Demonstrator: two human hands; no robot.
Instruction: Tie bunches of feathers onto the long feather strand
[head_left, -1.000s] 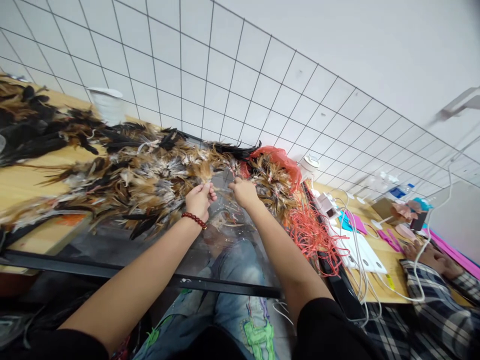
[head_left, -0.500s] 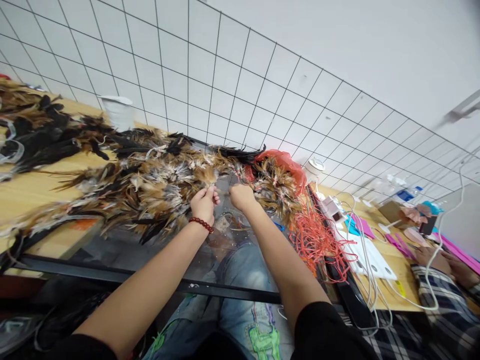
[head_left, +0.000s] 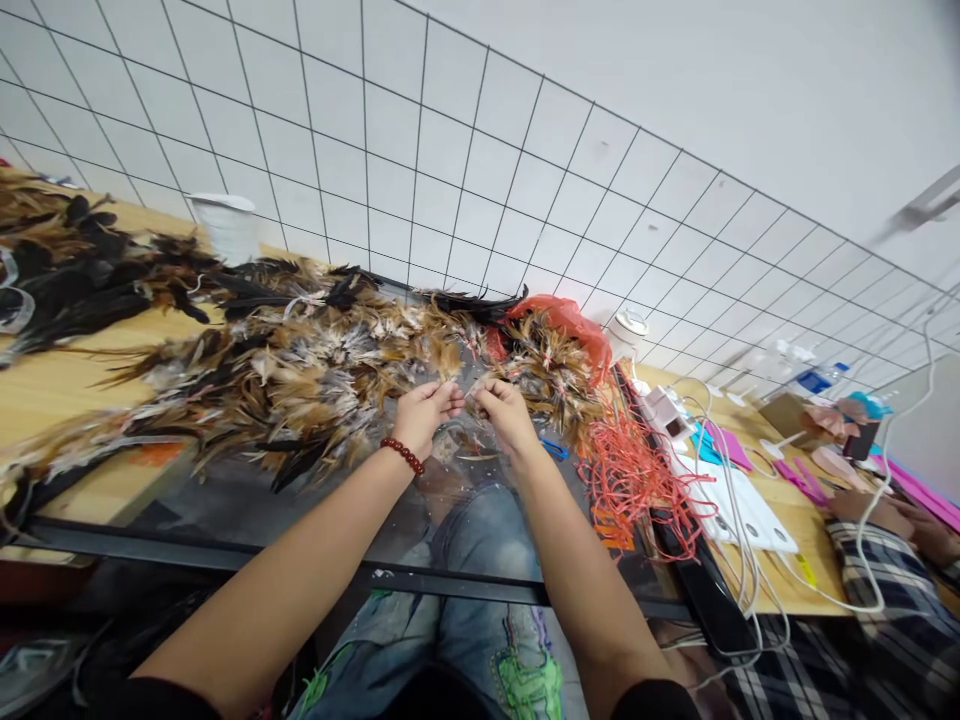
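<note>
My left hand (head_left: 424, 412), with a red bead bracelet on the wrist, and my right hand (head_left: 504, 411) meet fingertip to fingertip above a glass tabletop (head_left: 247, 490). Both pinch something small and pale between them, probably a feather quill. A long heap of brown, black and white feathers (head_left: 292, 365) lies just beyond my hands, stretching left across the table. More feathers spill from a red plastic bag (head_left: 564, 318) right of my right hand.
A tangle of red-orange strings (head_left: 628, 478) lies right of my right arm. A white cup (head_left: 225, 224) stands by the wire-grid wall. White cables, a power strip and pink paper cover the right table, where another person's plaid sleeve (head_left: 885, 580) rests.
My hands have come together from a small gap, fingertips now touching, and shifted slightly toward me away from the feather heap. The view tilted a little.
</note>
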